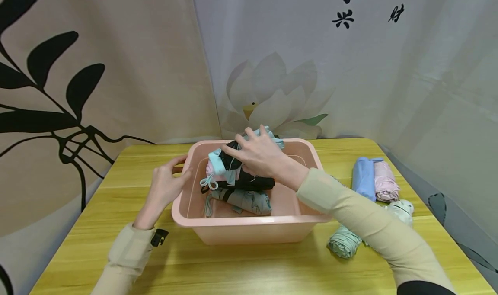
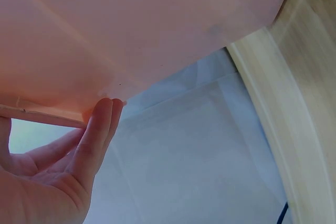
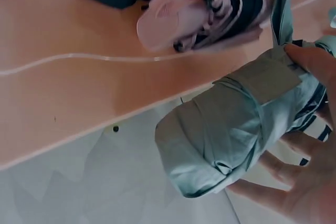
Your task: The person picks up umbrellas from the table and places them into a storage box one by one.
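My right hand grips a folded umbrella in pale grey-green cloth, raised over the pink basin. Its strap and rolled end show in the right wrist view; a light blue end with a looped cord sticks out left of the hand in the head view. Inside the basin, a grey-green folded umbrella lies at the front, a black one behind it. A pink and black one shows in the right wrist view. My left hand holds the basin's left rim, fingers against the outer wall.
Right of the basin on the wooden table lie a blue folded umbrella, a pale pink one, a white one and a green one. The right sleeve partly covers this group. A printed curtain hangs behind.
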Action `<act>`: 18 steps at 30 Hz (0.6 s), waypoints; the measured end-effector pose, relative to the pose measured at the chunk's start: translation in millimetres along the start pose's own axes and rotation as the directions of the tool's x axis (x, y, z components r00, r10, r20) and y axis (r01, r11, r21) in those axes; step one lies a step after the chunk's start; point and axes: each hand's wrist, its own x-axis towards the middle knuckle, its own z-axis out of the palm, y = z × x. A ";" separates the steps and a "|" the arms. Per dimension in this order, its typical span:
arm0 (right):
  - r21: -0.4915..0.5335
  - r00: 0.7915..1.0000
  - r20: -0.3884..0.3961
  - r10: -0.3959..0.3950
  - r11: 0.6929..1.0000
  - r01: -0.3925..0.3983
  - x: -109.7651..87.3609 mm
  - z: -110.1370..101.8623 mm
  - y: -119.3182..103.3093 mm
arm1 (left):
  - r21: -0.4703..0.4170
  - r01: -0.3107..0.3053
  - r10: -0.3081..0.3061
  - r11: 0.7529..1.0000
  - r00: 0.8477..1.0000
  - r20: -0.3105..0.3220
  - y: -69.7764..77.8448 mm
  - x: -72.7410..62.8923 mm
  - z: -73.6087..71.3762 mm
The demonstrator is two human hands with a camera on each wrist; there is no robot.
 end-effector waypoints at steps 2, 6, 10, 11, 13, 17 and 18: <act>0.003 1.000 0.026 -0.001 1.000 0.001 1.9 3.3 -3.8 | 0.000 0.004 -0.004 1.000 1.000 0.002 0.2 -0.1 -0.4; 0.011 0.999 0.046 -0.004 1.000 0.004 2.4 10.1 -9.4 | 0.000 0.007 -0.007 1.000 1.000 0.003 0.9 -0.2 -0.5; 0.010 0.999 0.051 -0.011 1.000 0.011 2.3 15.1 -11.8 | -0.002 0.003 -0.003 1.000 1.000 0.001 0.9 -0.3 -0.6; 0.009 0.998 0.055 -0.012 1.000 0.012 2.4 15.7 -12.0 | -0.002 0.003 -0.003 1.000 1.000 0.001 0.9 -0.4 -0.7; 0.011 0.998 0.068 -0.014 1.000 0.013 2.8 17.2 -12.1 | 0.000 0.002 -0.002 1.000 1.000 -0.001 0.7 -0.3 -0.7; 0.042 0.995 0.100 -0.005 0.999 0.000 3.3 20.1 -11.0 | 0.004 -0.001 0.001 1.000 1.000 0.000 0.5 -0.2 -0.4; 0.057 0.994 0.105 -0.002 0.998 -0.004 3.3 20.9 -10.5 | 0.003 -0.002 0.002 1.000 1.000 0.000 0.5 -0.2 -0.3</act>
